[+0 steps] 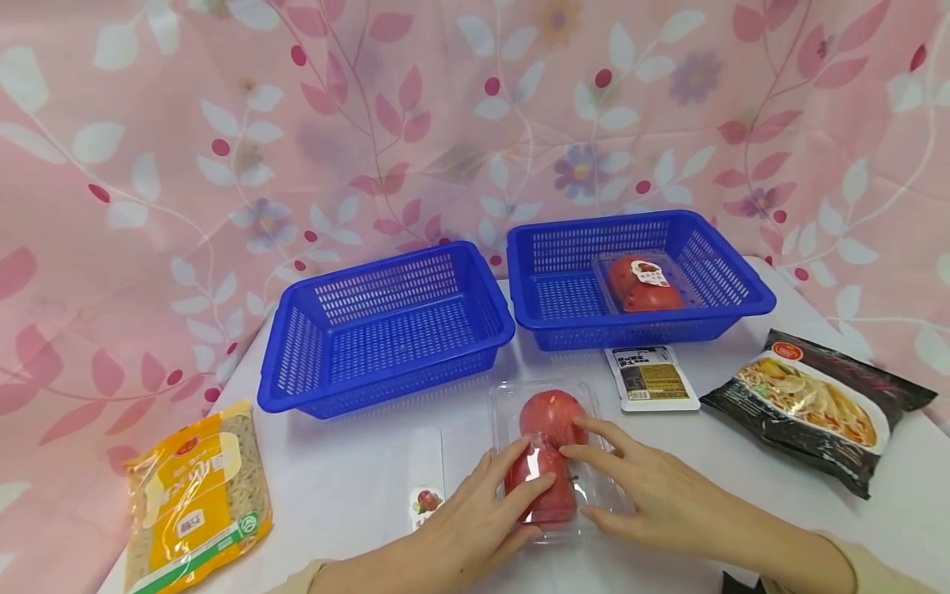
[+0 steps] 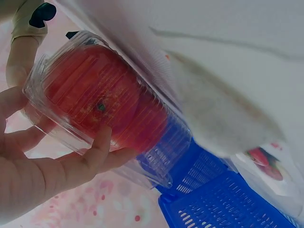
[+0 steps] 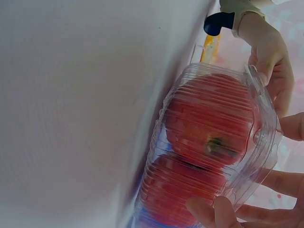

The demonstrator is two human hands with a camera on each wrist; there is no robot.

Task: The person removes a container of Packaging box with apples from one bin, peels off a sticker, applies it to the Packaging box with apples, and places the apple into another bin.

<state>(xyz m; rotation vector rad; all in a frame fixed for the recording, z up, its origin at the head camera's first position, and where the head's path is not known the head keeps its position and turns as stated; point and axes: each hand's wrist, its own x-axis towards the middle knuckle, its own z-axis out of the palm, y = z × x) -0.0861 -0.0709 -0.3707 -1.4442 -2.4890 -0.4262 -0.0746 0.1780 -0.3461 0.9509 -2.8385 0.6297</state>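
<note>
A clear plastic box (image 1: 586,396) holding two red tomatoes (image 3: 209,118) lies on the white table in front of me. My left hand (image 1: 471,516) is at its near left side, fingers bent over the rim and fingertips by the nearer tomato. From the right, my right hand (image 1: 653,487) grips the opposite side, its thumb low at the edge and its fingertips by the tomatoes. Ridged plastic walls show in both wrist views. Whether the lid is fastened cannot be told. Left of the box lies a white paper strip (image 1: 425,470) with a tomato picture.
Two blue baskets (image 1: 386,396) stand behind; the right one contains another tomato box (image 1: 644,285). A small flat packet (image 1: 653,379) and a black noodle bag (image 1: 816,412) lie to the right. A yellow bag (image 1: 196,495) lies at left, with a flowered cloth behind everything.
</note>
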